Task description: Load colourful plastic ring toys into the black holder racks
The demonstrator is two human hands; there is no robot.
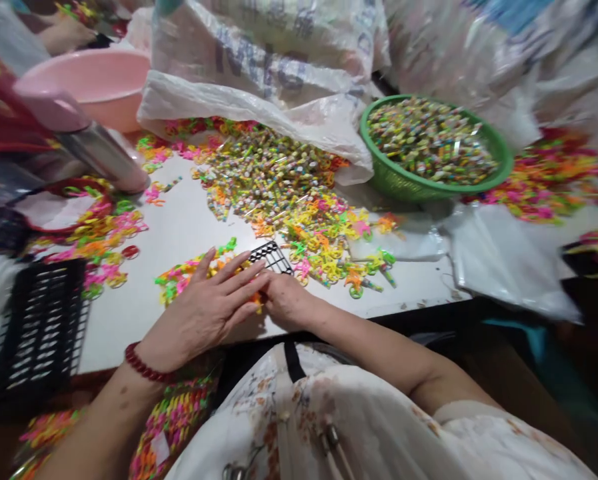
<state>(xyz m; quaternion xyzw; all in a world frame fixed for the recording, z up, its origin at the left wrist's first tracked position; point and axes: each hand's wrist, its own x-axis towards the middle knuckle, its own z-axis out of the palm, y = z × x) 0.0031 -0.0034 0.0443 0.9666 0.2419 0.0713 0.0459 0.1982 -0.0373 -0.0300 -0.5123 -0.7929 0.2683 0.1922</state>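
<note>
My left hand [216, 297] lies palm down with its fingers stretched and apart, over small colourful plastic pieces [171, 280] on the white table. A red bead bracelet [146, 363] circles that wrist. My right hand [289, 300] is curled at the near end of a small black plastic grid rack [273, 257], its fingertips partly hidden by the left hand. More bright plastic pieces [323, 233] lie just right of the rack. Behind them is a heap of short, multicoloured patterned sticks [269, 173].
A green basket [439, 190] full of the sticks stands back right, near clear plastic bags [509, 260]. A big woven sack [269, 60] lies behind the heap. On the left are a pink basin [109, 100], a tumbler [99, 150] and a black slotted rack [41, 320].
</note>
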